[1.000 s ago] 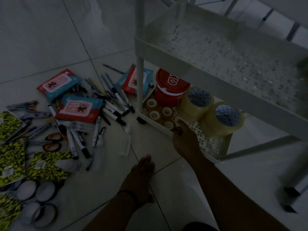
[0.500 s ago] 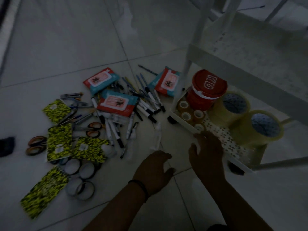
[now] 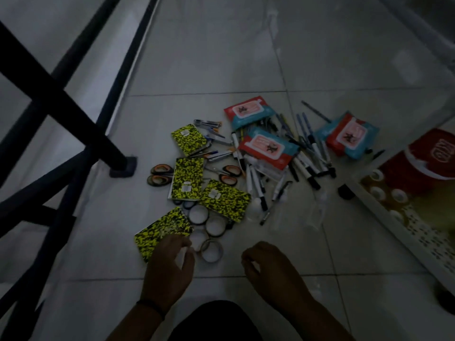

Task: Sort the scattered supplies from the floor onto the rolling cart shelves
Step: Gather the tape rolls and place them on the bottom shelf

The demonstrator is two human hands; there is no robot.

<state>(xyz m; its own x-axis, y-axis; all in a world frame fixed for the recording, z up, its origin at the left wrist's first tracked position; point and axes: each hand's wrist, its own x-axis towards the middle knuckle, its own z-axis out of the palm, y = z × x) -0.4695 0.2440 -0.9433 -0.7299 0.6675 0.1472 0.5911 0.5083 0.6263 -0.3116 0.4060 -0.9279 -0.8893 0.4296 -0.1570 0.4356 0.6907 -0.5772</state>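
Note:
Supplies lie scattered on the tiled floor: several yellow-black notebooks, three red-blue wipe packs, a heap of markers and pens, orange-handled scissors and several tape rings. My left hand hovers with curved fingers over the corner of the nearest notebook and one tape ring; blur hides whether it grips anything. My right hand hangs loosely curled above bare floor and holds nothing. The white cart's bottom shelf at right carries a red tub and small tape rolls.
A black metal frame with a footed leg crosses the left side. A second pair of scissors lies near that leg. A clear bottle lies between the pile and the cart. The cart's black caster stands at its near corner.
The view swung left, away from the cart. My right hand left the cart's shelf rim and came over the floor. My left hand rose from the floor to the nearest notebook and tape rings.

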